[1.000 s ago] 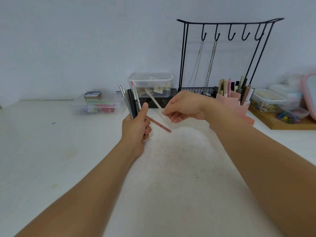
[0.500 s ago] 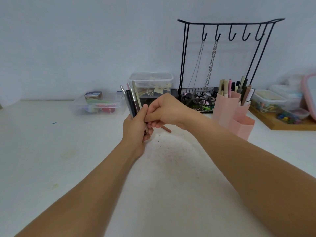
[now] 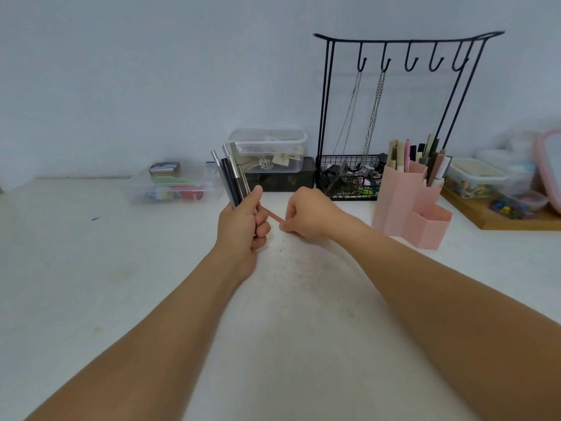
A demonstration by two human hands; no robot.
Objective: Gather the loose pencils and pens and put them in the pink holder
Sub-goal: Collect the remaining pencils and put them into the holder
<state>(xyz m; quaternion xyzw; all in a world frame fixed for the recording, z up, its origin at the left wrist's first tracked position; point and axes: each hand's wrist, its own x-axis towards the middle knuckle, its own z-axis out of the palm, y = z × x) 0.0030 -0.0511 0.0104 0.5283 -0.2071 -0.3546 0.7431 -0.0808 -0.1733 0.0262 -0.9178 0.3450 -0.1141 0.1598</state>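
Observation:
My left hand grips a bundle of several pens and pencils, held upright above the white table. A reddish-pink pencil lies on the table between my hands. My right hand is down on it, fingers curled and pinching its right end. The pink holder stands to the right with several pens and markers in its tall compartments; its low front compartment looks empty.
A black wire rack with hooks and hanging chains stands behind the holder. Clear plastic boxes sit at the back left and centre. A wooden tray with small containers is at the far right.
My right hand passed a light pencil into the left hand's bundle, then dropped to the table and took hold of the reddish-pink pencil. The left hand stayed in place.

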